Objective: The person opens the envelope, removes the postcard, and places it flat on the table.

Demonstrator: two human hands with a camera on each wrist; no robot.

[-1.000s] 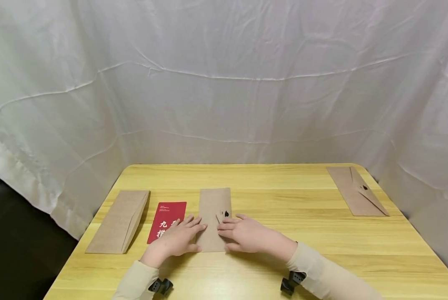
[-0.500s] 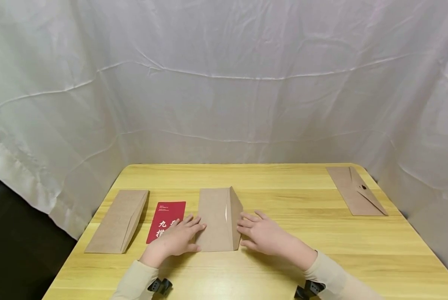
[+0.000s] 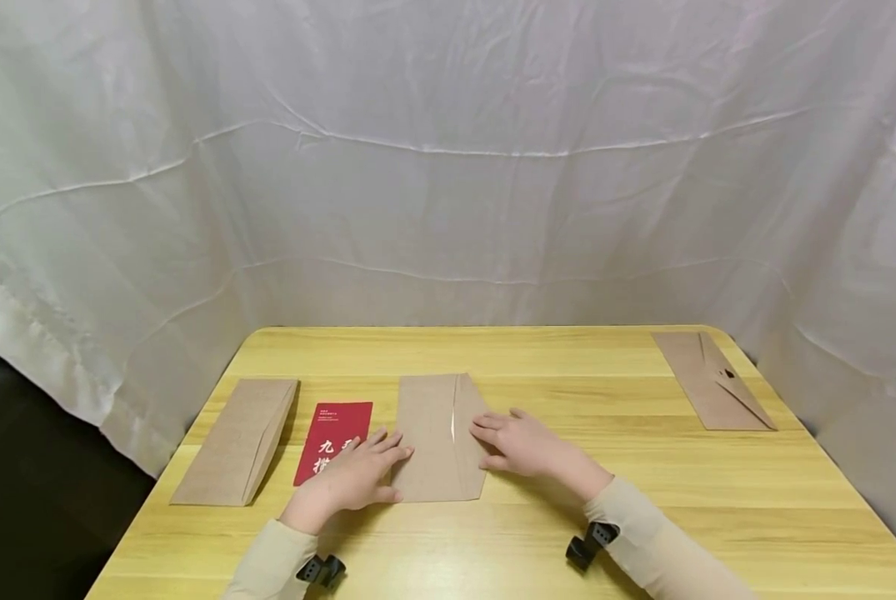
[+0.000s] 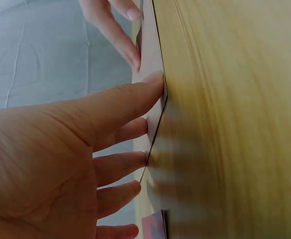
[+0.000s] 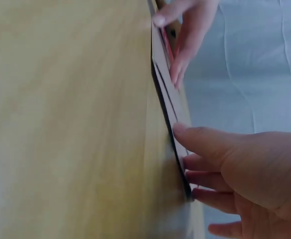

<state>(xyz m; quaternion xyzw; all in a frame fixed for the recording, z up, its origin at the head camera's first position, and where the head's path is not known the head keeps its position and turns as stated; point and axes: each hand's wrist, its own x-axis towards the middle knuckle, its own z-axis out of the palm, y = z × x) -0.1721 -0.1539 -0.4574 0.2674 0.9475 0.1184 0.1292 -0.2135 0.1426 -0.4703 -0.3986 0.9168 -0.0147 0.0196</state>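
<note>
Three brown envelopes lie on your table point(image 3: 590, 367) in the head view, with one red card point(image 3: 335, 425) between the left envelope point(image 3: 226, 446) and the middle envelope point(image 3: 425, 433); the far-right envelope point(image 3: 706, 387) lies well apart near the back corner. You have two hands at work, both on the middle one. Its long axis runs away from you, and its single flap point(image 3: 472, 454) is folded out along the right long side. The relation to mind, I judge, is that flap against your hands: your right hand point(image 3: 524, 443) is nearer, reaching the flap's outer edge from the right, while your left hand point(image 3: 353, 479) braces the opposite long side and covers part of the card. Neither hand grasps anything; your left fingers are spread, your right fingertips rest on the flap.

From the left wrist, your left thumb touches the paper by its near corner, the other fingers extended along the edge, with what looks like the red card just below them.

From the right wrist, your right thumb and fingertips touch the paper's edge without curling round it. A dark line runs beneath the paper; you cannot tell whether it is shadow or a slight lift.
</note>
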